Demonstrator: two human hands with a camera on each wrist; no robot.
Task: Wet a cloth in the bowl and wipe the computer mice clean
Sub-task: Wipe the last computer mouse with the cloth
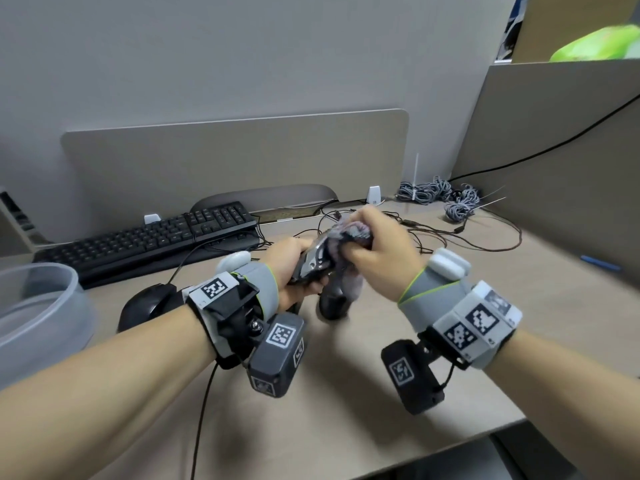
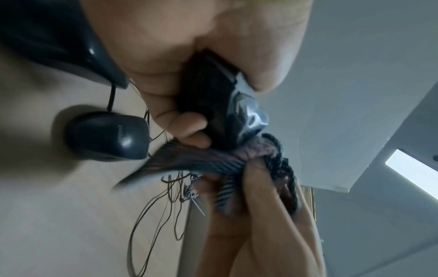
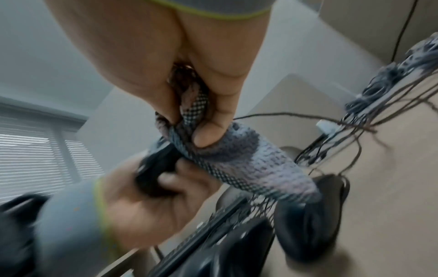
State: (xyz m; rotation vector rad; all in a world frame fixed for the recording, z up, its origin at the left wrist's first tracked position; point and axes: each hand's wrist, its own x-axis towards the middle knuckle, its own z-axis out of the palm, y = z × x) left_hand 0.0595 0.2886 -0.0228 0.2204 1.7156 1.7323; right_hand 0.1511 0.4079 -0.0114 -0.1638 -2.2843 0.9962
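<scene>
At the far left edge of the desk [image 1: 346, 393], a clear plastic bowl [image 1: 52, 306], partly out of view. Behind it and a little right, a black keyboard [image 1: 145, 240] along the far side. Just right of the bowl, a black corded mouse [image 1: 145, 304] flat on the desk, with the left wrist above it. Then the left hand [image 1: 287, 268], fingers curled around a black and silver mouse [image 1: 311, 263] lifted clear of the desk. Pressed against the far end of that mouse, a bunched knitted cloth [image 1: 349, 233] in grey, blue and pink, one end hanging down. Under the hanging end, a third dark mouse [image 1: 332, 303] on the desk. Gripping the cloth from the right, the right hand [image 1: 381, 251], thumb and fingers closed tight into the folds. Farther right and back, loose thin wires [image 1: 467, 237] and coiled grey cables [image 1: 436, 195] near the partition [image 1: 554, 150].
</scene>
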